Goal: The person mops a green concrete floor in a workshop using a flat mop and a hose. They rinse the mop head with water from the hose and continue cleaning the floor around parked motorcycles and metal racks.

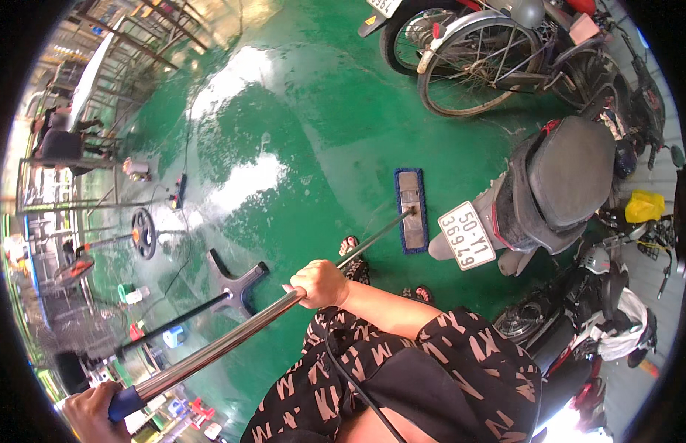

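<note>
A flat mop with a long metal pole (pixel 225 342) slants across the view from the lower left to the floor ahead of me. My left hand (pixel 95 413) is closed round the blue grip at the top end of the pole. Farther down, the fist of my right hand (pixel 318 283) is wrapped round the shaft. The wide mop head (pixel 411 213), grey with a blue fringe, lies on the green floor (pixel 321 177). It rests just left of a parked motor scooter's (pixel 571 170) rear wheel and number plate.
A bicycle (pixel 481 66) and more motorbikes (pixel 527 317) line the right side. On the left stand a black stand base (pixel 239 284), a fan (pixel 143 233), a power strip (pixel 179 192) with a trailing cable, and metal racks (pixel 70 184). Wet, shiny patches mark the floor.
</note>
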A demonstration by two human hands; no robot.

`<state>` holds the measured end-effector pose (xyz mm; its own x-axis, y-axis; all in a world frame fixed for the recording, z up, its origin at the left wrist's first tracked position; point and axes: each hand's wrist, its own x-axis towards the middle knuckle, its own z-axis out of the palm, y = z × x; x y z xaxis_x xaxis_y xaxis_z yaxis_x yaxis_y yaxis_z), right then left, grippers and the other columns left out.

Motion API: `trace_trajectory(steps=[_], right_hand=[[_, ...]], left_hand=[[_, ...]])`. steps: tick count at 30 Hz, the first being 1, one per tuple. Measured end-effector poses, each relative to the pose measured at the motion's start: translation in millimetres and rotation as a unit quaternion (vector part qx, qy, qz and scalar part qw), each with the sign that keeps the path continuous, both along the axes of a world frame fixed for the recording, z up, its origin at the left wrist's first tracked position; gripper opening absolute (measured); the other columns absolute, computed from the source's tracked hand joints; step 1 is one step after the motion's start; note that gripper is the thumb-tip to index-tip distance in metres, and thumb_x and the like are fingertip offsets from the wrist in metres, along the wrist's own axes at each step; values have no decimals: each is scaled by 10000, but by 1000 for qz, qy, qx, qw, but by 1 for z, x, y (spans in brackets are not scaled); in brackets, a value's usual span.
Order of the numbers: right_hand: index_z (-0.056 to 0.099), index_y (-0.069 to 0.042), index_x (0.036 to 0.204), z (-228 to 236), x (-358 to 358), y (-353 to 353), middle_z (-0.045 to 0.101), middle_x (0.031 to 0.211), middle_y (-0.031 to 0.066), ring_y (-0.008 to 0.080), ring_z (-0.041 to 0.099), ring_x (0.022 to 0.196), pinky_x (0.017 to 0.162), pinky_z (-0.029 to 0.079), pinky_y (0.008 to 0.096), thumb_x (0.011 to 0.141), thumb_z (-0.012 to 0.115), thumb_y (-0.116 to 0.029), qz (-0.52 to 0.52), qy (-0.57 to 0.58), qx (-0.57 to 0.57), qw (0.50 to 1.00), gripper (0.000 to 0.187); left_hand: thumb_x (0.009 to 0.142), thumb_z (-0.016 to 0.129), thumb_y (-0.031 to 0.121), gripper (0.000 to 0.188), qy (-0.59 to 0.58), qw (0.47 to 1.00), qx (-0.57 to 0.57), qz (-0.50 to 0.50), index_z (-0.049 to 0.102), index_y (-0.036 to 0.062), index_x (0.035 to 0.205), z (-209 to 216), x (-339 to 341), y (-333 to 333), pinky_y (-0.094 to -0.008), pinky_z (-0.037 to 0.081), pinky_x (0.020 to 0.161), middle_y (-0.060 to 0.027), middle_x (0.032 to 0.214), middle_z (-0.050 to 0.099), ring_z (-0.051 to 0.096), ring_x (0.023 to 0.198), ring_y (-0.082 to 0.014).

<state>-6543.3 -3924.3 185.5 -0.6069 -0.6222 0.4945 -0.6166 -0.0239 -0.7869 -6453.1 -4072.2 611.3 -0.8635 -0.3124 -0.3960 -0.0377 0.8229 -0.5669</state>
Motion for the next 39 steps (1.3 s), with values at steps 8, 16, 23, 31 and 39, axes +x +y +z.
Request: trace_trajectory(steps=[8, 16, 23, 31, 39], right_hand=[[556, -126, 603, -63, -127, -5, 545, 521, 37, 221, 553, 469, 491, 463, 342, 713, 581, -159, -30, 34, 100, 994, 117], [580, -180, 681, -137, -252, 93, 567, 650, -10, 176, 569, 695, 737, 402, 320, 673, 666, -190, -239, -7, 343, 908, 87], [573, -90, 728, -181, -358, 189, 598, 1023, 103, 300, 446, 1185, 990, 304, 535, 738, 663, -253, -486, -140, 411, 759, 187], [524, -13, 695, -201, -390, 191, 487, 1203, 251, 500, 341, 1201, 996, 337, 492, 677, 738, -198, -504, -168, 329, 781, 283], [644, -113, 835, -132, -377, 136, 581, 1009, 176, 472, 428, 1110, 1039, 253, 541, 763, 622, -303, -327, -245, 413, 814, 205]], left_hand=[[534, 601, 20, 261, 56, 994, 82, 42, 619, 111, 778, -109, -115, -78, -409, 413, 603, -127, 660, 599, 591, 664, -338], [660, 726, 223, 267, -26, 971, 231, 63, 590, 123, 866, -228, -246, -36, -406, 422, 632, -106, 685, 624, 611, 664, -301], [809, 584, 392, 363, -130, 912, 387, -33, 520, 36, 810, -315, -376, 45, -461, 492, 524, -181, 601, 599, 607, 566, -372], [803, 591, 399, 392, -255, 854, 450, 49, 529, 17, 868, -339, -439, 28, -481, 479, 611, -242, 713, 605, 595, 685, -424], [785, 631, 379, 373, -398, 804, 413, 156, 571, 19, 859, -270, -486, -47, -436, 450, 562, -192, 630, 579, 584, 593, -373]])
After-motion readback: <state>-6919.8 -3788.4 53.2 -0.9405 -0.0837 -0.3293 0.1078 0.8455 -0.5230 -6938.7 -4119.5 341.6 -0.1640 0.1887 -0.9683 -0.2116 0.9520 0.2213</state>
